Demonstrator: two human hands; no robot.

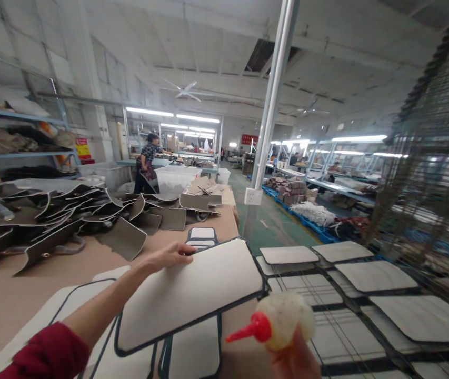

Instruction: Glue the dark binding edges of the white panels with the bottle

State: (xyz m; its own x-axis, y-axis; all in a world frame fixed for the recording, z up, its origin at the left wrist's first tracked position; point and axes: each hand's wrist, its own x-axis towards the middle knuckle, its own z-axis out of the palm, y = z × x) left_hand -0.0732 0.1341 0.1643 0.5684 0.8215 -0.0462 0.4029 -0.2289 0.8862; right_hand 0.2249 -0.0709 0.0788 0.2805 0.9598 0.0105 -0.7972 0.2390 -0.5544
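My left hand [172,257] grips the far edge of a white rounded panel with a dark border [192,289], fingers on its top face and the panel tilted above the table. In my right hand [295,358] is a squeeze bottle [289,318] with a red pointed nozzle, held on its side with the tip toward the left. The nozzle is close to the panel's near right corner, apart from it. Beneath the held panel lie more white panels with dark edges [196,345]. A small stack of them [202,234] lies just beyond.
Curved dark panels [82,210] are heaped on the brown tabletop [106,260] at left. A wire rack [346,305] to my right carries rows of white panels. A metal post [269,100] rises past the table's edge. Farther off, a person [145,163] stands beside white bins [177,179].
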